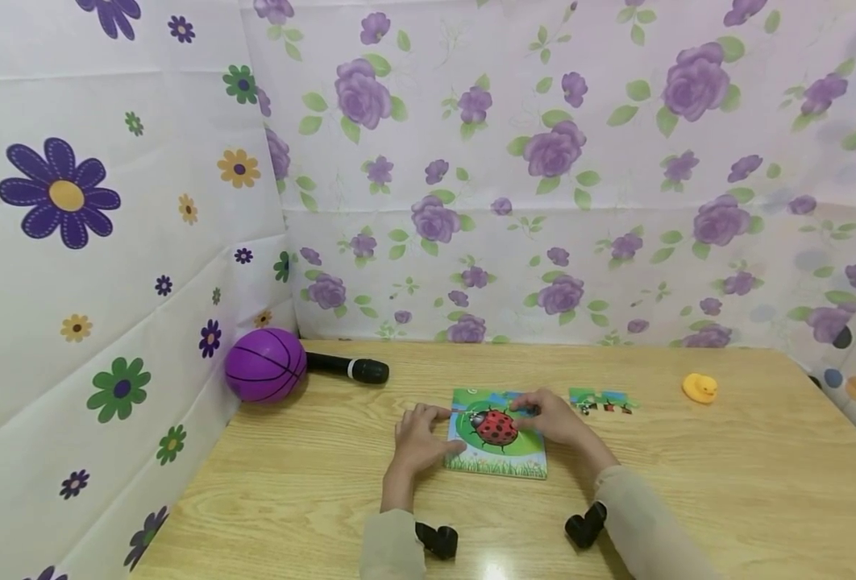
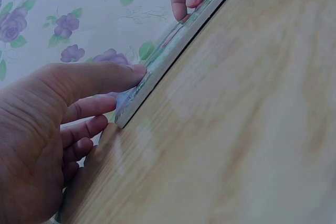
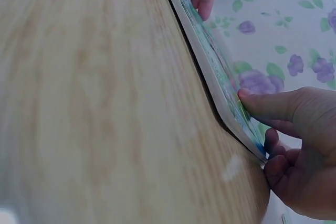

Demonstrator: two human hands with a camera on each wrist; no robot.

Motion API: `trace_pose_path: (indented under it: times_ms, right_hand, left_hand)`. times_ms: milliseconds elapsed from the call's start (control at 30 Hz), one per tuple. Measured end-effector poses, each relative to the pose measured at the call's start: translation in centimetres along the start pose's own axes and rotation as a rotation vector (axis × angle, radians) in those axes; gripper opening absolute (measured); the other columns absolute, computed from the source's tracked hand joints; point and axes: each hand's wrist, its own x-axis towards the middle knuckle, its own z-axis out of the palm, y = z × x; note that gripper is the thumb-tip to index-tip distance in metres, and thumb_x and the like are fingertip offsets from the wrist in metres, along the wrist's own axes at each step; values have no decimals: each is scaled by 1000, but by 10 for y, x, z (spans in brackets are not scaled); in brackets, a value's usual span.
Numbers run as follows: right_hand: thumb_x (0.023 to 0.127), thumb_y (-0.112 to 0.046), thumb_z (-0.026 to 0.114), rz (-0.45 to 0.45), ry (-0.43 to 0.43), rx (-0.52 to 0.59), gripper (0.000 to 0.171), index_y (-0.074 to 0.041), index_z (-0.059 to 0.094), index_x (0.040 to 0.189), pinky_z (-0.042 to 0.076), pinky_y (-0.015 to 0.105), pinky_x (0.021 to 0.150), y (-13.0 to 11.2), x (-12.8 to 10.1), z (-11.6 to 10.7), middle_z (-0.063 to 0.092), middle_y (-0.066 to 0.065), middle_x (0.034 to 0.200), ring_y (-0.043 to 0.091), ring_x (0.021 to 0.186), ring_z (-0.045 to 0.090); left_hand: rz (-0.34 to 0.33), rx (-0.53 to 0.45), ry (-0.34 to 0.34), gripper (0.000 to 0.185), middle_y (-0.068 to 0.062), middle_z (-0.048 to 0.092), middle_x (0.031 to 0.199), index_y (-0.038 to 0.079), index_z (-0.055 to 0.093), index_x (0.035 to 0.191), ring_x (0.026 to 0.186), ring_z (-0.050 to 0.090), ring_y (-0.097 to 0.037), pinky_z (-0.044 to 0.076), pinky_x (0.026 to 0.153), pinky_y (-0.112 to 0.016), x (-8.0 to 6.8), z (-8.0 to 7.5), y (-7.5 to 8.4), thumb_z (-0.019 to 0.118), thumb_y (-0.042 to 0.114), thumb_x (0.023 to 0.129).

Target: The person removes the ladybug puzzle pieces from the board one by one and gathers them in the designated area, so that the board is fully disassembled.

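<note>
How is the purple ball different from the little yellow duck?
The purple ball is much bigger than the yellow duck. The ball is purple with dark lines; the duck is plain yellow. The ball sits at the table's left edge against the flowery wall, next to a black microphone; the duck sits alone toward the right. Both rest untouched on the wooden table.

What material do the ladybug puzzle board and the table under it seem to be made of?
The ladybug puzzle board looks like layered cardboard with a glossy printed face: the wrist views show a pale, thick edge. The table seems to be wood-grain laminate or varnished wood, with light streaks and a soft sheen.
</note>
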Motion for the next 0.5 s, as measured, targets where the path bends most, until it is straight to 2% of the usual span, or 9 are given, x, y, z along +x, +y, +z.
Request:
trace_pose_path:
  times_ms: [67,267,400,500]
  right_hand:
    - [86,-11,72,-13,1,8,23,-2,71,107,48,49,95,-2,1,0,68,19,118,36,114,61]
    - [84,-3,72,5,22,13,20,1,71,104,44,53,102,-6,1,3,68,20,116,41,120,57]
    - [86,-5,71,98,36,21,19,-1,69,104,41,53,100,-13,-2,4,51,25,122,39,116,50]
    - [87,-6,70,169,43,43,18,-1,68,104,38,51,95,-18,-5,5,37,23,122,33,109,42]
  left_hand:
    - [2,3,1,52,-8,56,113,11,64,121,101,44,-22,29,96,-52,0,0,0,82,31,76]
    - [-3,4,-2,53,-7,56,113,11,64,121,102,44,-23,29,97,-53,1,1,-1,83,31,75]
    - [-8,-4,-2,53,-7,56,115,11,64,121,105,44,-24,28,99,-55,1,1,-1,83,32,76]
    - [-11,-6,-5,53,-8,56,115,11,64,121,104,44,-24,28,99,-55,0,0,0,82,31,76]
